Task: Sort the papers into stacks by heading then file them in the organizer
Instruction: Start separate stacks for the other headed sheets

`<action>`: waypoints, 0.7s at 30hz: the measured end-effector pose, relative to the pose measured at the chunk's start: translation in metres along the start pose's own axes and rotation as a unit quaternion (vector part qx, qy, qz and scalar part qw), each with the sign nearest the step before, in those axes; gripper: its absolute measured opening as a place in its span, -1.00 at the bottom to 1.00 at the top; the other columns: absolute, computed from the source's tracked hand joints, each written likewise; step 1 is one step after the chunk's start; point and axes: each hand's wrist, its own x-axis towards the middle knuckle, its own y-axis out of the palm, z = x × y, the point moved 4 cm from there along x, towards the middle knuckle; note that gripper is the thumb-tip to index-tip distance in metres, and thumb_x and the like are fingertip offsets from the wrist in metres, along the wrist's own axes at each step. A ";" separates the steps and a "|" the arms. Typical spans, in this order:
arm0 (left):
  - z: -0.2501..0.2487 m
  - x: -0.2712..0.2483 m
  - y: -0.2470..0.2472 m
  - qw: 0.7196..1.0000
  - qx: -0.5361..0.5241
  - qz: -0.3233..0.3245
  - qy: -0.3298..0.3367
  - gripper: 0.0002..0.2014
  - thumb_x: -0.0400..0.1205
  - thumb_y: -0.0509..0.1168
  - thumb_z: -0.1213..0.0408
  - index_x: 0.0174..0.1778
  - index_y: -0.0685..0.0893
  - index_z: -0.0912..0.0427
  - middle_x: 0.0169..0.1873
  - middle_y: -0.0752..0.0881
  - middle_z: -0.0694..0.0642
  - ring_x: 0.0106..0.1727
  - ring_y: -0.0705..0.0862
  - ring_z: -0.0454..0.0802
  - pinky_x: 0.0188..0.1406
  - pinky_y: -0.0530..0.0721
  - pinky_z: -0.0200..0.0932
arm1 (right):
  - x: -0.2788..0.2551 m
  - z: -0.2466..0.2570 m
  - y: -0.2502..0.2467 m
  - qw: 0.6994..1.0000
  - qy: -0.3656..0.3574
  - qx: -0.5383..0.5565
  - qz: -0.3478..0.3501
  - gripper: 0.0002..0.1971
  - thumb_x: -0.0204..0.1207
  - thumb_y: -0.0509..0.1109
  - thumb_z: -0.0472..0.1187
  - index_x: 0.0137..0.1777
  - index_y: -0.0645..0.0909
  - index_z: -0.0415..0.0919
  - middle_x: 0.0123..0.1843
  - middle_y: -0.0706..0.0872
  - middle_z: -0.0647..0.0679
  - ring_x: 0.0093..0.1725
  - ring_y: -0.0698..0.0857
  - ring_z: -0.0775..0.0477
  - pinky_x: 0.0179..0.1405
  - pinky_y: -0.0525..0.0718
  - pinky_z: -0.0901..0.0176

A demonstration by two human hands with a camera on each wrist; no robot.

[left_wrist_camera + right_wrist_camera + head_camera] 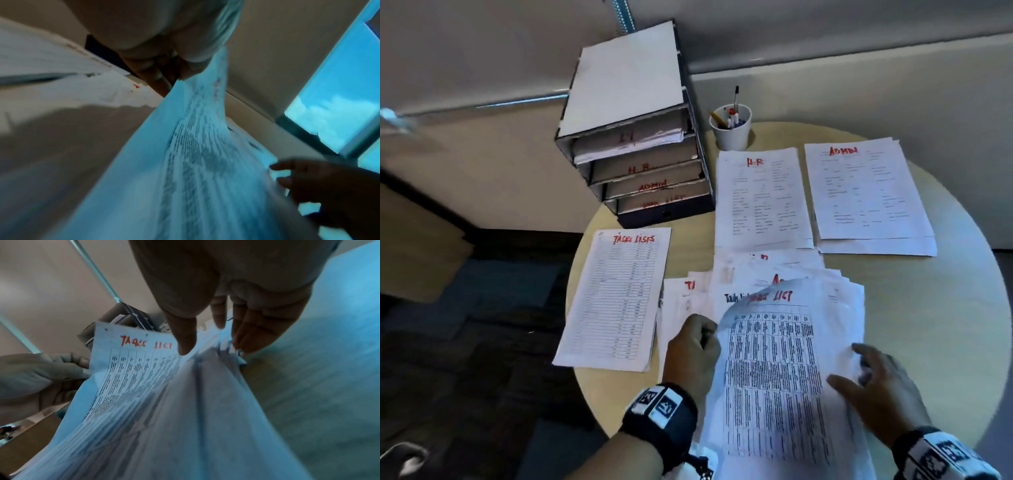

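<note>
Pale wood round counter (945,308), carrying sorted and unsorted papers.

Organizer (640,144): dark, four stacked trays, standing at the counter's far left edge. Tray fronts are lettered in red; "H.R" and "ADMIN" are legible, the top and bottom labels only partly so. A blank white sheet lies on its top.

Task Lists stack (613,298): left side of the counter, just in front of the organizer, red heading, ruled lines.

H.R stack (760,198): right of the organizer, red heading.

ADMIN stack (866,195): just beside the H.R stack on its right, sheets slightly fanned.

Unsorted pile (756,274): loose overlapping sheets at the near centre, red headings partly showing.

Task list sheet (774,377): printed table under a red heading, lifted off the unsorted pile and curling at its upper left corner.

Left hand (693,353): fingers curled, pinching the sheet's left edge near the top; the wrist views confirm the grip.

Right hand (880,387): fingers spread and nearly straight, at the sheet's right edge, fingertips touching paper; it grips nothing.

White cup (731,128): behind the H.R stack, beside the organizer, holding pens and a pencil.

Black wristbands with printed markers on both wrists.
</note>
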 end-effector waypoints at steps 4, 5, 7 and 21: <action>0.001 0.016 0.009 0.982 -0.150 -0.011 -0.112 -0.72 0.51 0.45 0.58 -0.06 0.70 0.09 -0.19 0.72 0.19 -0.11 0.64 0.11 0.09 0.71 0.05 | 0.000 -0.001 0.003 1.000 0.002 -0.015 0.003 -0.27 0.30 0.66 0.03 0.46 0.51 -0.10 0.20 0.55 -0.12 -0.09 0.60 0.12 0.17 0.48 0.19; -0.002 0.019 0.009 0.983 -0.143 -0.008 -0.114 -0.76 0.51 0.48 0.58 -0.04 0.70 0.18 -0.12 0.76 0.28 -0.09 0.67 0.12 0.10 0.73 0.08 | 0.001 -0.001 0.001 1.000 0.014 -0.004 -0.014 -0.27 0.30 0.66 0.04 0.46 0.51 -0.08 0.26 0.54 -0.13 0.05 0.63 -0.02 0.28 0.50 0.14; -0.011 0.019 0.010 0.986 -0.129 0.021 -0.101 -0.83 0.50 0.53 0.52 -0.09 0.73 0.23 -0.13 0.79 0.25 -0.11 0.71 0.07 0.07 0.74 -0.01 | 0.003 -0.004 -0.004 0.999 0.028 0.018 -0.042 -0.25 0.29 0.66 0.06 0.47 0.50 -0.05 0.35 0.51 -0.15 0.19 0.64 -0.15 0.39 0.53 0.04; -0.030 0.007 0.022 0.953 0.162 0.242 0.081 -0.54 0.64 0.16 0.60 0.15 0.70 -0.08 0.28 0.59 -0.04 0.37 0.60 -0.02 0.40 0.48 -0.20 | -0.015 -0.037 -0.038 0.919 -0.004 0.384 0.092 -0.91 0.42 0.45 -0.57 -0.10 0.74 -0.51 -0.24 0.86 -0.13 -0.23 0.83 -0.02 -0.16 0.71 0.21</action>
